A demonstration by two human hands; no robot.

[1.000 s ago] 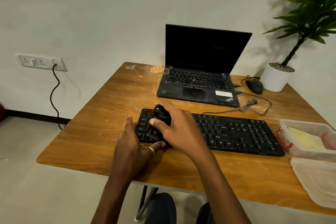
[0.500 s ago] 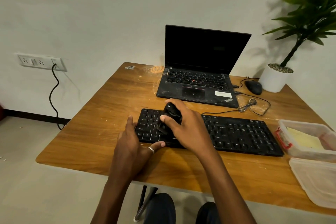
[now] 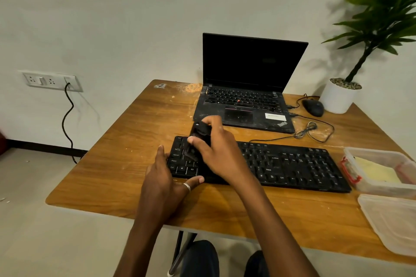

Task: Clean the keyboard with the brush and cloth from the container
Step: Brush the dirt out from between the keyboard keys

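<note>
The keyboard is lying across the table. The right hand is gripping the black brush over its left keys, and the left hand is bracing that corner with straight fingers. At the keyboard's right end, the open container is holding a yellow cloth, with its lid lying alongside.

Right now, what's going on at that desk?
A person is brushing the black keyboard. The right hand grips a small black brush, working over the keys at the keyboard's left end; motion blur hides the bristles. The left hand rests flat against the keyboard's left front corner, steadying it. The open container sits at the keyboard's right end with the yellow cloth inside, and its lid lies in front of it.
</note>
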